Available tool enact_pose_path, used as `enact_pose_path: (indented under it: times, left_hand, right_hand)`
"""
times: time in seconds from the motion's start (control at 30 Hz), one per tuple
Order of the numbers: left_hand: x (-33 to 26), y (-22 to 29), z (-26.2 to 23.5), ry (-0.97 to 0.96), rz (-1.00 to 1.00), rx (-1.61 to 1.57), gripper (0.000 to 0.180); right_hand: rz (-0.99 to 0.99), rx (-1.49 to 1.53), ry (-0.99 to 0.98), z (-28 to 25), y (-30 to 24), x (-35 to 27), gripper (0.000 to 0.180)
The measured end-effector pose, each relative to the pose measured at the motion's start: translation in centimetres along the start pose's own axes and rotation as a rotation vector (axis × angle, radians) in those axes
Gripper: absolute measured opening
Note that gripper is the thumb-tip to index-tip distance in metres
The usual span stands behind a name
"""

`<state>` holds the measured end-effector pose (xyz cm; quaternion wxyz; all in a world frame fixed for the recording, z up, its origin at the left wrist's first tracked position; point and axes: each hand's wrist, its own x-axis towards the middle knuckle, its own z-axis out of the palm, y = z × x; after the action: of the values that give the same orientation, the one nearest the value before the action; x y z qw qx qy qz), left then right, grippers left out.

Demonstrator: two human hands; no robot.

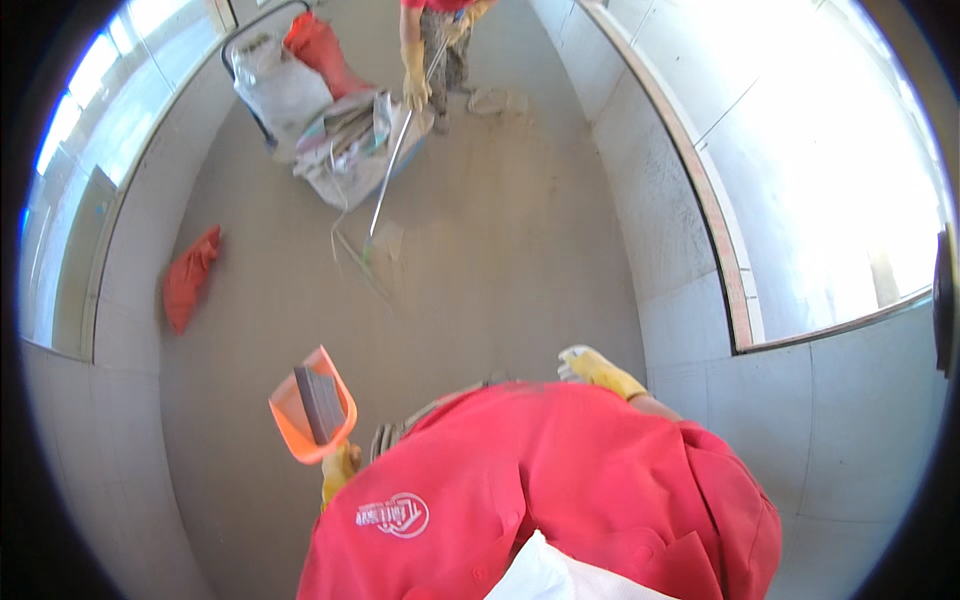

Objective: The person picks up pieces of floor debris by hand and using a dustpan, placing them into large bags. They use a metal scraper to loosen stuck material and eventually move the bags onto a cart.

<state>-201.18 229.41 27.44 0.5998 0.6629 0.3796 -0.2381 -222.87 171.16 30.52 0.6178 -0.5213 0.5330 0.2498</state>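
My left hand (341, 472), in a yellow work glove, is closed on the near end of an orange dustpan (283, 425), low at the left. A flat dark grey-brown piece (319, 404) lies in the dustpan; its exact kind I cannot make out. At the right of my body, my right hand (598, 370) hangs in a yellow glove with pale fingertips. Its fingers are stretched out and nothing shows in them.
Ahead, a co-worker in gloves (416, 80) holds a long metal pole (391, 172) with a green end on the floor. A loaded cart with a white sack (280, 85) and debris stands beside them. A red sack (190, 280) lies by the left wall. Tiled walls (670, 190) flank both sides.
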Motion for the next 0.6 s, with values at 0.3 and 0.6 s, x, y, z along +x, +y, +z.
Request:
enact_pose_path:
  times: [0.3, 0.6]
  left_hand:
    - [4.6, 0.0, 2.4, -0.144, -0.087, 0.012, 0.019]
    - [2.8, -2.9, -6.5, -0.022, -0.241, 0.132, 0.018]
  right_hand:
    - [-0.095, 0.019, 0.035, -2.0, -2.9, 2.6, 0.038]
    - [0.107, 0.006, -0.030, 2.2, -0.4, -2.7, 0.036]
